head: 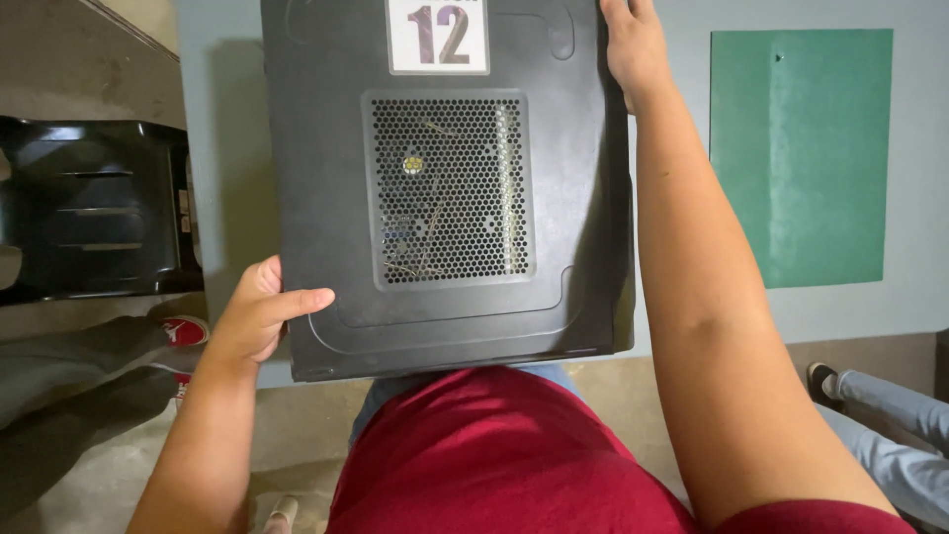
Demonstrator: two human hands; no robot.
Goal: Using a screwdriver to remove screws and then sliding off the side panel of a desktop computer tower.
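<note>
A grey table fills the upper view, and on it a black computer case lies on its side, its near edge jutting a little past the table edge toward the person. The side panel faces up, which puts its honeycomb vent in plain sight, with wires dimly visible behind the holes; a white sticker sits near the far edge. A green mat lies flat on the table to the right, apart from the case. A black plastic chair stands off the table's left side.

The person, in a red shirt, braces the case at opposite corners, a hold that seems meant to steady or shift the bulky box. The right hand reaches across to clasp the far right edge, fingers wrapped out of view. The left hand grips the near left corner, thumb laid flat on the panel, fingers curled under the side.

Another person's shoe and pale trouser leg show at lower right.
</note>
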